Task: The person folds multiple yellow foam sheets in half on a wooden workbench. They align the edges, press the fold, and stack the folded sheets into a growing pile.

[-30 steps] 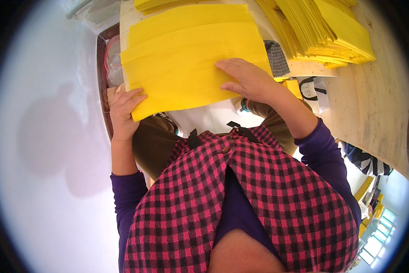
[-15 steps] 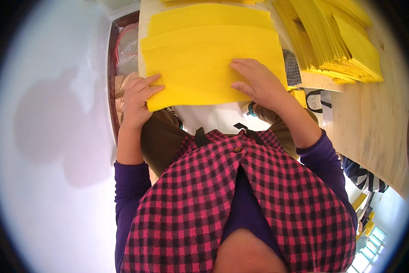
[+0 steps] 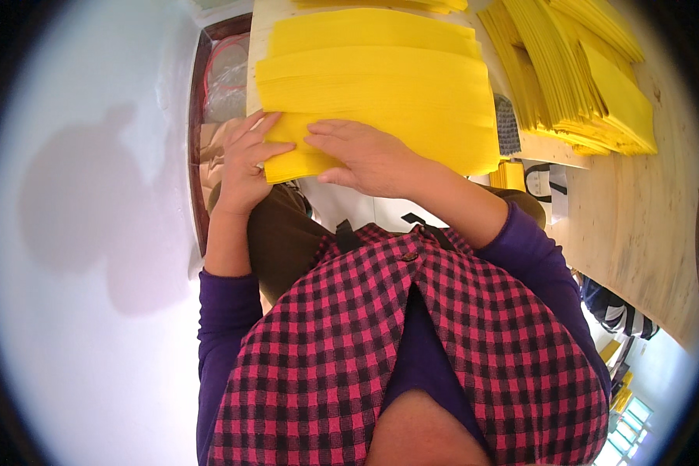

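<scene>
The right hand (image 3: pixel 362 159) had moved leftward over the yellow sheets (image 3: pixel 380 81), which lay stacked on the wooden surface (image 3: pixel 261 25) in front of the person, so both hands now worked near the same close left corner. Its grip was open, fingers flat on top, thumb apart; the left hand (image 3: pixel 245 167) lapped the left edge, though whether its grip pinched anything I could not tell

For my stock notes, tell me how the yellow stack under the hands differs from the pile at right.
The yellow stack lies flat; the yellow pile is fanned, showing many edges. The left hand and right hand touch the stack; neither touches the pile. Both are layered and yellow.
</scene>
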### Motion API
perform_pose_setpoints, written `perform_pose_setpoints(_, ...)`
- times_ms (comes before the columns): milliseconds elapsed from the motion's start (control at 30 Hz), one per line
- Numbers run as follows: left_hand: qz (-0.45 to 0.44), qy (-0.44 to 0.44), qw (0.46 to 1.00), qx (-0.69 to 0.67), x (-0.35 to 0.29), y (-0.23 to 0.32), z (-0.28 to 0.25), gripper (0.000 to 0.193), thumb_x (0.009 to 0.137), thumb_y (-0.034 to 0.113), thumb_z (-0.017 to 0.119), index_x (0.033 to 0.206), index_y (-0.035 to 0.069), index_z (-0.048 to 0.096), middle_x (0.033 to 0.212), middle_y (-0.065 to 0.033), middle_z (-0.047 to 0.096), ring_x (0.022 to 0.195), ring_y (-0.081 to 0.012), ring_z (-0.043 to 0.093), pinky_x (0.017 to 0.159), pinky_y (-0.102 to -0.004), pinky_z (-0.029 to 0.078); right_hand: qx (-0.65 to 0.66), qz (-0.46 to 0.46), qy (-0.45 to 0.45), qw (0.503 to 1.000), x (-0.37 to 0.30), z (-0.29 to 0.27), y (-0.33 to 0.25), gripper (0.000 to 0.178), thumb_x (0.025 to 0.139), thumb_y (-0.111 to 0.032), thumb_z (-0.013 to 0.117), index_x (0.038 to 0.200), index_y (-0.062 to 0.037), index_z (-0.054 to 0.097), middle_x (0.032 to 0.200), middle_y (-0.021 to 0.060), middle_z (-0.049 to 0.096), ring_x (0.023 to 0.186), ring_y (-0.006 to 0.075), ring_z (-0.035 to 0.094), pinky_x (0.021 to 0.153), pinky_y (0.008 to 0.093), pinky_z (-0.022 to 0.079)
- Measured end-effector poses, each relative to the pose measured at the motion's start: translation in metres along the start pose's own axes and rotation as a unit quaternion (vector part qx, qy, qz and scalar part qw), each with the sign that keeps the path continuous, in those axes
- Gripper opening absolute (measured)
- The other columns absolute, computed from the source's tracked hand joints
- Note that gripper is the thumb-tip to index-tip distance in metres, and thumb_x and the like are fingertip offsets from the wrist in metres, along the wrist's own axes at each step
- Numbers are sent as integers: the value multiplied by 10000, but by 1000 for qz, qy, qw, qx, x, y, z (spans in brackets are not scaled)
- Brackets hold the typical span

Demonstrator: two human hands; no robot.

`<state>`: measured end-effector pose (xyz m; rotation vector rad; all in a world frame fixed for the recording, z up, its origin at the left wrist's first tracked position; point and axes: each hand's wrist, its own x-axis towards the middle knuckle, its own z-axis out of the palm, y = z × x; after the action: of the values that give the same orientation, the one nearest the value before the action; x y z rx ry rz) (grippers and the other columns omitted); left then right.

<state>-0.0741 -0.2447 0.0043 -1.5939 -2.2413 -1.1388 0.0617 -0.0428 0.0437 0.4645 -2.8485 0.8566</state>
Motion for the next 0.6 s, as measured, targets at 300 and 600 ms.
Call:
perform_pose_setpoints(300,-1,-12,1000,-8,0,-4,1,267,655,247,769,916,205,731,1272,-121,584,1266,-370,450,1016,-442,336,-101,34,-35,994,13,2,19,633,905,-486,475,1323,-12,445,1393,212,413,1315,337,361,1109,470,226)
perform_pose_setpoints(600,-14,-11,1000,-11,-3,-4,0,266,659,247,765,917,194,731,1280,-126,578,1268,-385,444,1025,-452,332,-269,177,-82,943,-4,-31,7,681,896,-531,457,1371,-47,406,1400,135,424,1349,258,318,1136,503,87)
